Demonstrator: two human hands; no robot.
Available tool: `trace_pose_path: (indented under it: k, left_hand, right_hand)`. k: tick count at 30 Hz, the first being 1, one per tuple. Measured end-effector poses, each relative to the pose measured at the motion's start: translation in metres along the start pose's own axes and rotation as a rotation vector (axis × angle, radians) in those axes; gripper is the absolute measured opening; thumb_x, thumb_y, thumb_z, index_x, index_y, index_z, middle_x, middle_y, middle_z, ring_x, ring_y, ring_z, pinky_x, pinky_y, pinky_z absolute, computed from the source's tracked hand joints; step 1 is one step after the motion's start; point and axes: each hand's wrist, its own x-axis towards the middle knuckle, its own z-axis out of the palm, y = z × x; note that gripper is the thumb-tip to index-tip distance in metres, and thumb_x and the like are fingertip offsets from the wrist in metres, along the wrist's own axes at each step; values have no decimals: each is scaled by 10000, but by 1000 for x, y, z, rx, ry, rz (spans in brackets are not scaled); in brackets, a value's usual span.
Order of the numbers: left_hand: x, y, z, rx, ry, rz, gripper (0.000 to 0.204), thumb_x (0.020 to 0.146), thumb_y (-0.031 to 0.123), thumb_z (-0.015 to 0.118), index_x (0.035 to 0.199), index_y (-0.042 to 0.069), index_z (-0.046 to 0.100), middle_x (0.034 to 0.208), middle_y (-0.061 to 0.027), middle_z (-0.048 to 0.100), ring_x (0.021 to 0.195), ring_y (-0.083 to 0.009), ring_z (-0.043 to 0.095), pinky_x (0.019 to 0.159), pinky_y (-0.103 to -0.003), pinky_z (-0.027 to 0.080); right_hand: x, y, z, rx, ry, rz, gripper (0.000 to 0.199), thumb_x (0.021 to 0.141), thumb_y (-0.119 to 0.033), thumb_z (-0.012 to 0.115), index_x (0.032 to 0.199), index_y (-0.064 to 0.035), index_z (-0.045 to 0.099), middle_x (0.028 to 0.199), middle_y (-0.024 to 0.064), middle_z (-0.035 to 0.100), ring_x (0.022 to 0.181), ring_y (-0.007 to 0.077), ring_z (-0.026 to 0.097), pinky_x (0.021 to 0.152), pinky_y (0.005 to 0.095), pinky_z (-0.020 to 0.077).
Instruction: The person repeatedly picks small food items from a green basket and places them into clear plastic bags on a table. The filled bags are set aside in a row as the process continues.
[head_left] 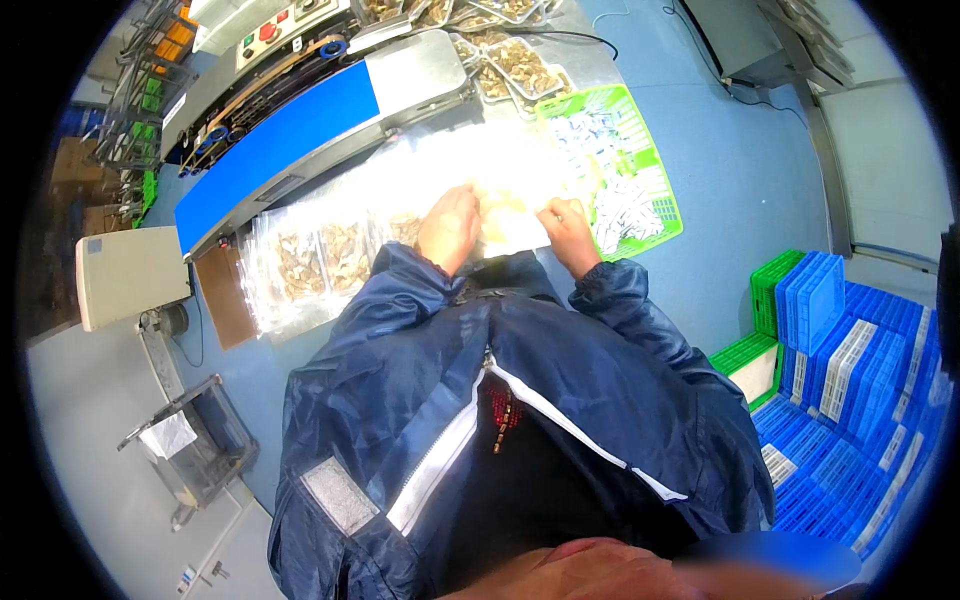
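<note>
A clear plastic bag (505, 222) with pale contents lies between my hands, washed out by glare. My left hand (448, 232) is closed at its left side, fingers bent around the edge. On the other side my right hand (568, 234) is closed in a pinch at the bag's right edge. To the left, several flat clear bags (299, 264) of brown and cream pieces, like dried mushroom slices, lie in an overlapping row. A bright green basket (672, 212) stands just right of my right hand, holding many small white packets (625, 212).
Beyond the bags runs a machine with a blue conveyor belt (285, 150) and a red button (268, 32). Clear trays (525, 68) of brown pieces crowd the far end. Blue crates (850, 390) are stacked at right; a wheeled stand (195, 440) is at left.
</note>
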Motion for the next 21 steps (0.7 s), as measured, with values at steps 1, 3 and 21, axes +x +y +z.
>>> trace_pose_path:
  k: [1,3,21]
  left_hand:
    - [3,2,3,6,41,28,233,761,7,613,978,-60,565,1046,-238,604,985,-398,586,870,-460,486]
    - [7,7,10,15,121,83,240,767,2,609,996,-58,564,1073,-237,599,1001,-403,581,876,-465,482]
    - [27,25,26,-301,5,-32,297,925,41,522,1214,-29,519,1316,-232,532,1255,-398,478,1090,-510,311]
  right_hand:
    - [1,-4,-2,-13,20,16,187,969,-179,543,856,-30,540,726,67,575,621,155,591,624,289,544]
    - [1,-11,-4,-39,61,53,186,966,-185,548,851,-40,529,721,59,558,610,147,571,613,288,542]
    - [26,-15,25,277,84,-119,189,955,-129,573,977,18,456,842,135,602,783,193,652,656,312,560]
